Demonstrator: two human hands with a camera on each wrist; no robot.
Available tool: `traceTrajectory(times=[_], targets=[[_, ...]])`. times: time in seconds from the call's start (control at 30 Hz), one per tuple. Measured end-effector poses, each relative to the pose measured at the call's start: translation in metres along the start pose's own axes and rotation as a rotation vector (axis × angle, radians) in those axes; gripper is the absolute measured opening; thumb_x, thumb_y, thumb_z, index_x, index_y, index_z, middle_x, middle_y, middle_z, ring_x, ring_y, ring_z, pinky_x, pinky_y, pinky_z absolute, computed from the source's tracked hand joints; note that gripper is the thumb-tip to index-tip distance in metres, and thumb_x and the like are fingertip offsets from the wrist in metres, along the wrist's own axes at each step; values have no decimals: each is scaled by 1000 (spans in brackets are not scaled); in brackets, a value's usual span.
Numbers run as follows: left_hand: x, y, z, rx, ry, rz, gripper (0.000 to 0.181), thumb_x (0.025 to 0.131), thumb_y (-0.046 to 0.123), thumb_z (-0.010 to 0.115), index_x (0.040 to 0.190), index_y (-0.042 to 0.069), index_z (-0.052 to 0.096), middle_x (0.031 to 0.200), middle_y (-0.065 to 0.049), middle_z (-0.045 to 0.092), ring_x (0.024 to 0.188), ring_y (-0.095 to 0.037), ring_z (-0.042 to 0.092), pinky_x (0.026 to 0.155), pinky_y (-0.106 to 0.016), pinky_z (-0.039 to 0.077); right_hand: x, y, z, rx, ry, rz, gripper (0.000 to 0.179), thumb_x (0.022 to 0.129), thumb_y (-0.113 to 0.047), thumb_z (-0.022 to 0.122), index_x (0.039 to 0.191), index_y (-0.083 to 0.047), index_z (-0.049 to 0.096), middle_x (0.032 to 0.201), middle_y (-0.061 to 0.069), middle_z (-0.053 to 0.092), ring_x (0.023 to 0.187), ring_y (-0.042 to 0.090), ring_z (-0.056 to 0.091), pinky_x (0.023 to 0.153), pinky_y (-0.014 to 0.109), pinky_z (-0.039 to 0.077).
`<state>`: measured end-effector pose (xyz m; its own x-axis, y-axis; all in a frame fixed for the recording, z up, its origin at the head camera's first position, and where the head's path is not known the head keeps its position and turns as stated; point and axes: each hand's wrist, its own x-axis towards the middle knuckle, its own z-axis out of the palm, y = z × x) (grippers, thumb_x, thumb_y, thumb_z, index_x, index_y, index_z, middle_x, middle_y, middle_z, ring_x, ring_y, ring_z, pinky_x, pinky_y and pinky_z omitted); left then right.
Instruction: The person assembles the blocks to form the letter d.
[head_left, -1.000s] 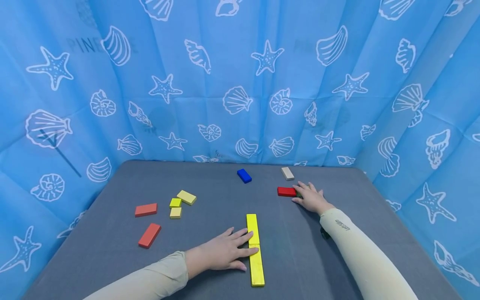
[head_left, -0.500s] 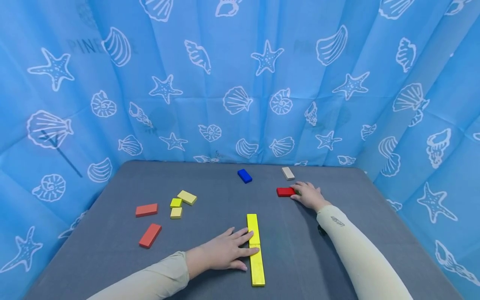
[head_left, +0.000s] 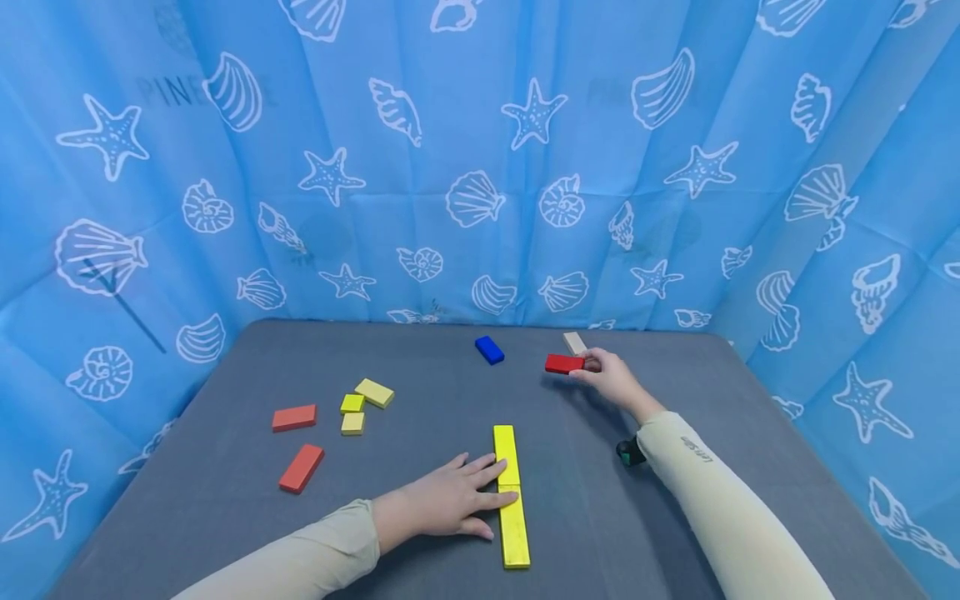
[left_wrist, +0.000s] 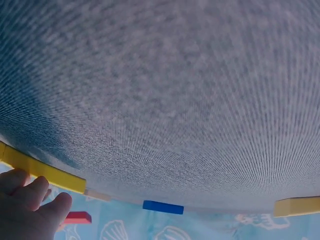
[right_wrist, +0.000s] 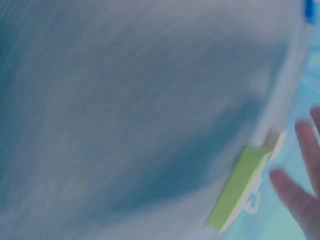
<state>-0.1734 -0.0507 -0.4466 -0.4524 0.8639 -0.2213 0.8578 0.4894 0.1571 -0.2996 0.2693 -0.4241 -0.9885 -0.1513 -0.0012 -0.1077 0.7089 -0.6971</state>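
Observation:
In the head view my left hand (head_left: 438,504) lies with straight fingers on two long yellow blocks, the far one (head_left: 506,442) and the near one (head_left: 514,537), set end to end. At the table's right side my right hand (head_left: 618,383) pinches the right end of a red block (head_left: 561,364) between thumb and fingers. A shadow shows below that block, which is lifted off the cloth. Just behind it lies a beige block (head_left: 574,342), partly covered by the fingers. A green block (right_wrist: 239,187) shows beside the fingers in the right wrist view; in the head view it is hidden.
A blue block (head_left: 489,350) lies at the back middle. On the left are two orange-red blocks, one (head_left: 294,418) behind the other (head_left: 302,468), and a cluster with a pale yellow block (head_left: 374,392), a bright yellow block (head_left: 352,404) and a small pale one (head_left: 352,423).
My right hand has closed its fingers on the red block, raised it from the table and carried it slightly back and left. The left hand stays on the yellow blocks.

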Motion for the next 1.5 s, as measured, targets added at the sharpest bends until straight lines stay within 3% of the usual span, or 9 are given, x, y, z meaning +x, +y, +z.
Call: traceTrajectory(times=[0.3,0.47,0.63,0.77,0.97,1.17,1.33,1.5], targets=[[0,-1,-5,-3,-2,-5,61,97,55,44,152,35,31,160,-2,21,146,-21,18,110,-50,30,10,-28,13,405,-61,143,52,103,-16,50,150,0,32,135,29,49,115,41,56,95,52,45],[1,0,-4,-3,-2,-6,59,97,54,44,152,35,31,160,-2,22,146,-21,19,109,-51,31,19,-30,32,516,-72,266,46,104,-19,48,143,2,39,133,24,53,116,35,56,96,50,45],[2,2,-4,-8,-2,-10,59,97,55,44,152,37,31,160,-1,23,146,-20,19,109,-51,31,25,-34,50,577,-65,331,40,104,-18,48,140,-2,49,130,18,56,108,29,59,97,49,45],[3,3,-3,-3,-4,-5,59,97,55,45,151,37,32,159,0,23,146,-20,20,109,-51,32,28,-39,62,542,-88,353,38,102,-18,51,137,-4,54,119,14,61,95,22,60,89,41,49],[4,4,-3,12,-3,7,59,97,54,44,151,36,32,159,-1,24,146,-21,21,109,-51,32,30,-46,74,342,-162,310,34,102,-17,52,132,-3,58,107,12,60,92,24,54,83,36,46],[2,3,-3,32,8,-11,57,98,54,44,151,36,33,159,-1,24,146,-20,21,109,-50,32,32,-50,76,190,-251,233,45,99,-26,57,138,-5,52,135,22,49,114,35,49,100,49,40],[0,1,-3,32,17,-5,57,98,54,44,151,36,34,159,-1,25,145,-20,21,109,-50,32,33,-51,78,83,-249,218,46,90,-25,70,126,-1,55,122,20,54,103,32,52,91,45,45],[1,-1,-1,37,21,2,58,98,54,44,151,36,33,159,-1,25,145,-20,22,108,-50,33,30,-51,80,107,-252,194,42,88,-21,72,125,-5,60,126,19,54,108,33,51,95,48,43]])
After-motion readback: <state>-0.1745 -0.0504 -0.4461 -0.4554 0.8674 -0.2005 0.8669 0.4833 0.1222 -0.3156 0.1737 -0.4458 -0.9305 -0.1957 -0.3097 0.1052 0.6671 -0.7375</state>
